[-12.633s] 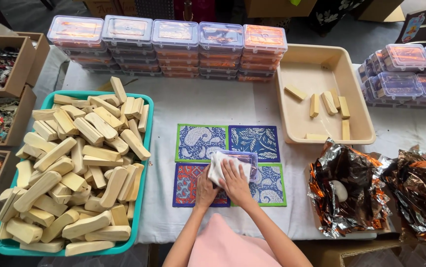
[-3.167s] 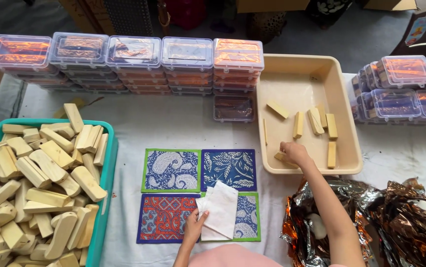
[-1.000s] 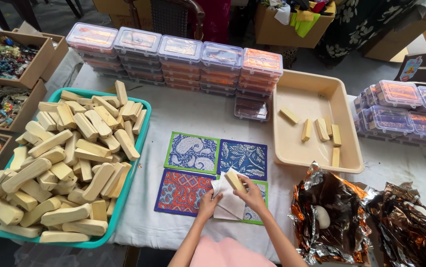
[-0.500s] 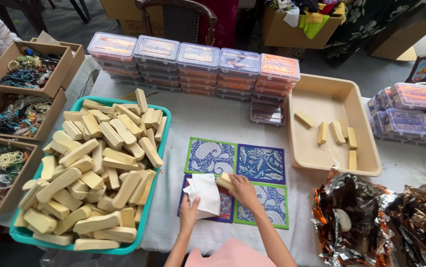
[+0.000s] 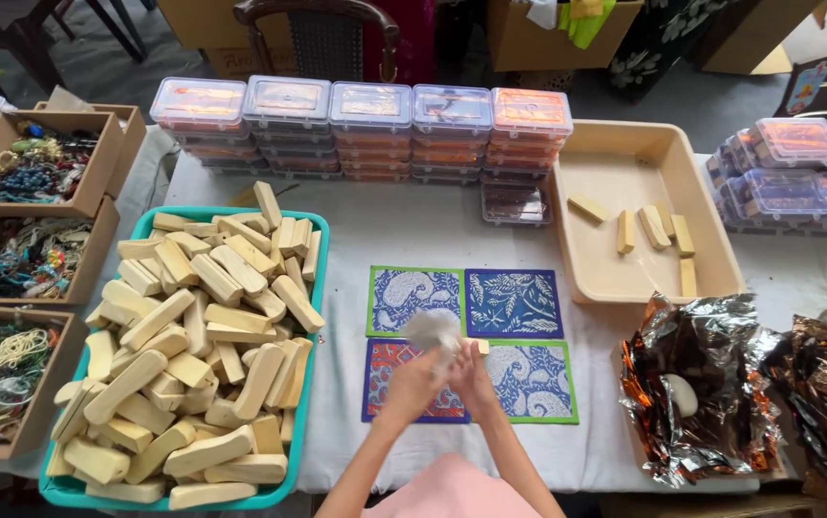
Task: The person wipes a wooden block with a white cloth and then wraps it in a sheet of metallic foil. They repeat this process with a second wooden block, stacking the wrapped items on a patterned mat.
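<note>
My left hand [image 5: 413, 382] and my right hand [image 5: 474, 374] are together above the lower pair of patterned mats [image 5: 512, 302]. Between them is a white cloth [image 5: 432, 331], blurred by motion, bunched around a pale wooden block whose end [image 5: 481, 346] pokes out by my right thumb. My left hand grips the cloth and my right hand grips the block. The hands sit over the red mat [image 5: 389, 363] and the white-and-blue mat [image 5: 533, 380].
A teal tub [image 5: 314, 288] heaped with wooden blocks is at left. A beige tray [image 5: 615, 278] with several blocks is at right. Stacked clear lidded boxes [image 5: 370, 120] line the far edge. Crumpled foil bags [image 5: 696, 384] lie right; bead boxes [image 5: 34, 163] far left.
My right hand took a block from the beige tray and brought it to the mats. Both hands now wrap the white cloth around it; the cloth has lifted off the mat and bunched.
</note>
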